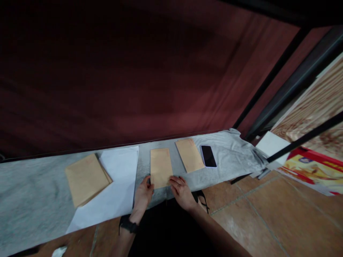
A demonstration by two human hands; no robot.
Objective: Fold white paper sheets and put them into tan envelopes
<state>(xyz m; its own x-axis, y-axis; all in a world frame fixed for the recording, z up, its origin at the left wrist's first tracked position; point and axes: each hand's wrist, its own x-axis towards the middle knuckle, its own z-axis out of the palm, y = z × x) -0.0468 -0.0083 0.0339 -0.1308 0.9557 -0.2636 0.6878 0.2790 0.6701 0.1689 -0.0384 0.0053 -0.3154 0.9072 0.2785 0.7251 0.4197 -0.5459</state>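
A tan paper envelope (161, 166) lies flat on the grey cloth in front of me. At its lower left edge, my left hand (144, 194) has its fingers curled in, thumb against the paper. My right hand (182, 193) grips the lower right corner, its fingers bent over the edge. To the right is a second tan envelope (189, 155), slightly turned, with a phone (208, 156), dark screen up, beside it. Left of my hands, a stack of tan envelopes (85, 178) partly covers some large white paper sheets (122, 178).
The long narrow bench (29, 192) is draped in grey cloth, with a dark red curtain (150, 89) behind it. Black metal poles (270, 76) rise at the right. A red and yellow box (313, 169) and a white box (274, 146) stand near the bench's right end, above a tiled floor (254, 221).
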